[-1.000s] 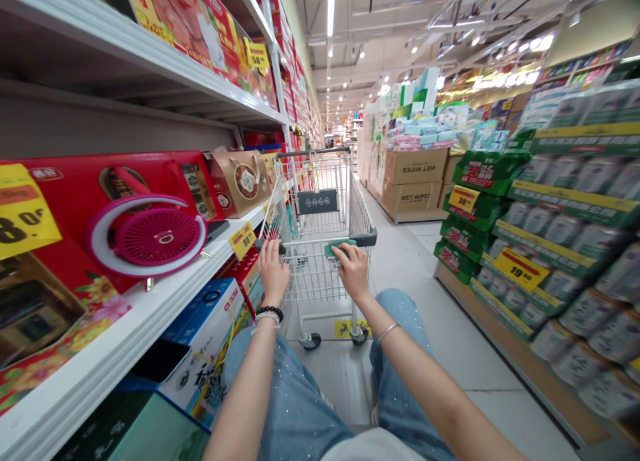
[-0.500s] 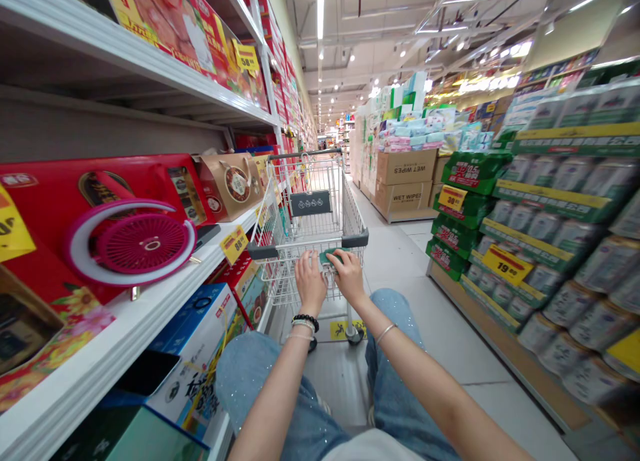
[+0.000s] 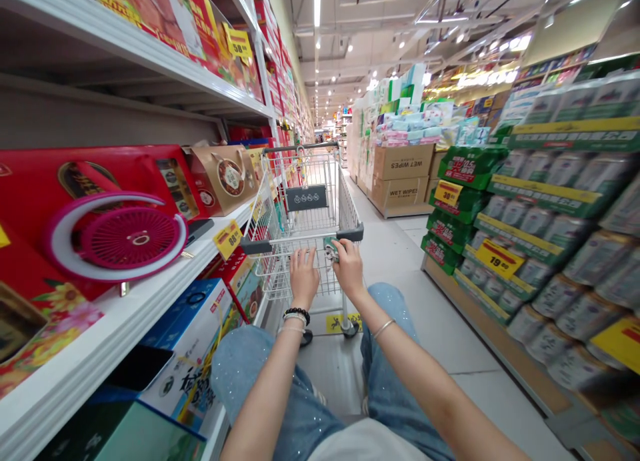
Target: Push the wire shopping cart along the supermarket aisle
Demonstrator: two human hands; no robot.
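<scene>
- L hand: fingers slightly curled, just below grey cart handle bar, on wire back of basket; can't tell if it has a firm grip
- R hand: closed around small green-and-white item against the handle bar; item mostly hidden by fingers, type unclear
- Silver-wire shopping cart: upright on tiled floor, ahead of person, grey handle bar nearest, small black plate on inner wall of basket; both hands at near side
- L wrist: black beaded bracelet, thin pale bands next to it
- R wrist: thin silver bangle
- Sparkly blue denim legs below arms, cart's near wheels just ahead
- L side: long white metal shelf right beside cart; on its edge, red gift box w/ round pink fan, tan paper gift bag, yellow price tag
- Lower shelf: blue-and-white carton, flat black phone lying on it
- R side: low display w/ shrink-wrapped green-and-white can packs, yellow price tag
- Ahead R: brown WET WIPES cartons on pallet, well apart from cart
</scene>
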